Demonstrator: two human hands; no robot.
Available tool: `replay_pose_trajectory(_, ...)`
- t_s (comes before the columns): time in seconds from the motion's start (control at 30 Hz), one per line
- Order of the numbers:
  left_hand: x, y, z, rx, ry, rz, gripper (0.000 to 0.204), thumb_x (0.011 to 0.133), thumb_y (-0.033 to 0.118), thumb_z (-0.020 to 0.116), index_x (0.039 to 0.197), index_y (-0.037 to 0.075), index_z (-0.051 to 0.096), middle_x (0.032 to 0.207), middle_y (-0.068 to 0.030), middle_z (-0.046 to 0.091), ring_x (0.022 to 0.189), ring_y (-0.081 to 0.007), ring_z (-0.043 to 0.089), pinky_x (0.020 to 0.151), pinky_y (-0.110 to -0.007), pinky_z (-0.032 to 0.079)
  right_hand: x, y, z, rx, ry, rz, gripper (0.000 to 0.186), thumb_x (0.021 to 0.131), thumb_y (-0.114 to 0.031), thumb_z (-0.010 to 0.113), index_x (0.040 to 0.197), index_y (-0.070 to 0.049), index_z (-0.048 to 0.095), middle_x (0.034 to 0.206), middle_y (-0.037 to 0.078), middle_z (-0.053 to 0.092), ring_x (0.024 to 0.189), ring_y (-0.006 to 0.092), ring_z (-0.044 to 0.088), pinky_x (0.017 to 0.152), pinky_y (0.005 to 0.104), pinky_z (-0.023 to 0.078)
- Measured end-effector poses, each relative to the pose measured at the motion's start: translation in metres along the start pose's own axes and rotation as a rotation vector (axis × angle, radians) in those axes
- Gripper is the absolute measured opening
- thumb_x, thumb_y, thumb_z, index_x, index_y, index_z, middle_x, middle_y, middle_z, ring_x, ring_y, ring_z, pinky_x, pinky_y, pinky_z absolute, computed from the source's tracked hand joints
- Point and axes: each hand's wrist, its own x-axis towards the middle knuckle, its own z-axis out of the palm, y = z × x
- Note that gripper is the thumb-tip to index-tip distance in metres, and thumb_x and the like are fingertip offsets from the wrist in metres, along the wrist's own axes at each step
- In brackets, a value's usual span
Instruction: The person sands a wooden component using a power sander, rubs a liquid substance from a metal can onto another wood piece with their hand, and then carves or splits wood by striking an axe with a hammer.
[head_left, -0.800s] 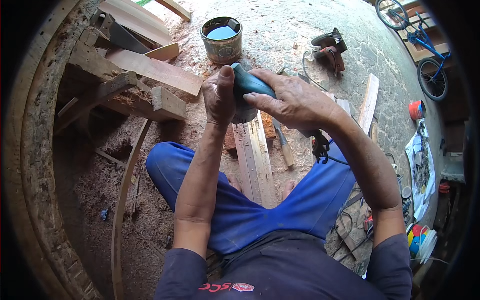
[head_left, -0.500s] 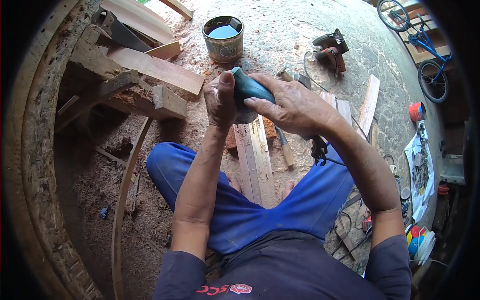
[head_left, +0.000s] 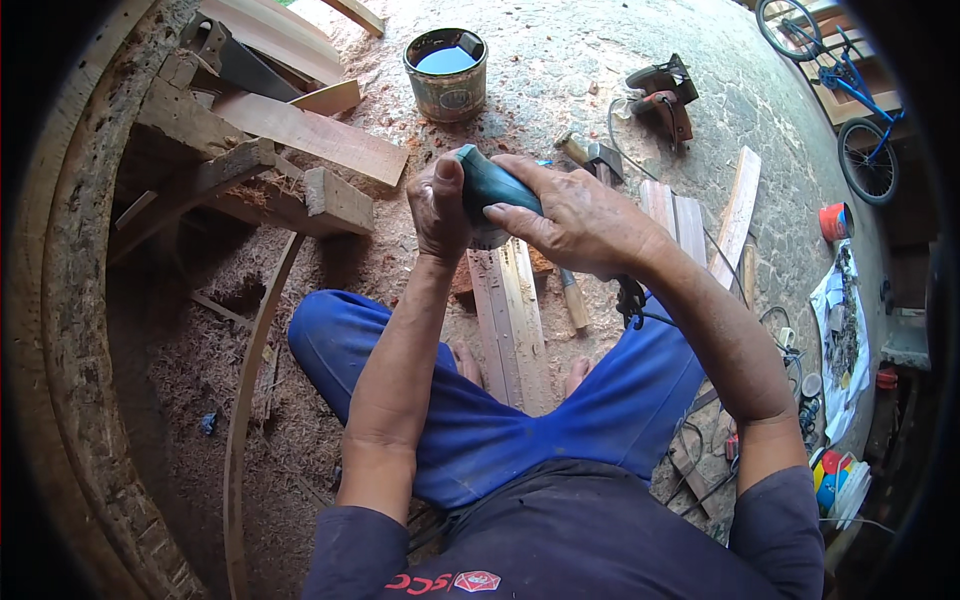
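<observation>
A teal power tool (head_left: 492, 190) with a dark cord is gripped in both hands above long wooden strips (head_left: 505, 320) lying between my bent legs. My left hand (head_left: 440, 200) wraps round its left end, thumb upward. My right hand (head_left: 575, 220) lies across its body from the right, thumb and fingers pressed on it. The tool's underside is mostly hidden. Just below, a wooden-handled chisel (head_left: 574, 300) rests beside the strips, and a hammer (head_left: 605, 160) lies just beyond my right hand. My bare feet flank the strips.
A bucket of liquid (head_left: 445, 90) stands ahead. A circular saw (head_left: 668, 110) and boards (head_left: 732, 215) lie to the right, with cords, a red can (head_left: 835, 222) and a blue bicycle (head_left: 865, 140) farther out. Timber framing (head_left: 335, 205) and a handsaw (head_left: 250, 70) crowd the left.
Both hands and the teal tool have shifted slightly down and left in the picture. More of the hammer beyond them now shows.
</observation>
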Motion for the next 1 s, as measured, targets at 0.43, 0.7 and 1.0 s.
replay_pose_trajectory(0.43, -0.002, -0.010, -0.001, 0.033, -0.014, -0.006, 0.075, 0.093, 0.071, 0.046, 0.088, -0.001, 0.066, 0.072, -0.0004, 0.057, 0.068, -0.0101, 0.051, 0.059, -0.029, 0.040, 0.001, 0.010, 0.007, 0.027, -0.008, 0.006, 0.061, 0.098, -0.049, 0.051, 0.144, -0.010, 0.042, 0.110, 0.029, 0.067, 0.103, 0.0447, 0.066, 0.091, 0.0537, 0.051)
replay_pose_trajectory(0.7, -0.004, -0.012, -0.001, 0.031, -0.027, -0.010, 0.076, 0.092, 0.073, 0.045, 0.086, 0.000, 0.065, 0.072, -0.0007, 0.057, 0.069, -0.0105, 0.051, 0.060, -0.030, 0.040, 0.003, 0.016, 0.013, 0.032, 0.014, -0.013, 0.060, 0.098, -0.050, 0.051, 0.144, -0.011, 0.042, 0.110, 0.029, 0.067, 0.101, 0.0452, 0.066, 0.091, 0.0548, 0.051)
replay_pose_trajectory(1.0, -0.005, -0.019, -0.001, 0.092, -0.008, 0.045, 0.078, 0.093, 0.074, 0.041, 0.083, 0.000, 0.064, 0.070, -0.0012, 0.056, 0.067, -0.0116, 0.050, 0.059, -0.031, 0.040, 0.002, 0.013, 0.013, 0.035, -0.024, 0.021, 0.060, 0.098, -0.049, 0.052, 0.145, -0.013, 0.041, 0.112, 0.029, 0.066, 0.102, 0.0458, 0.066, 0.092, 0.0550, 0.051)
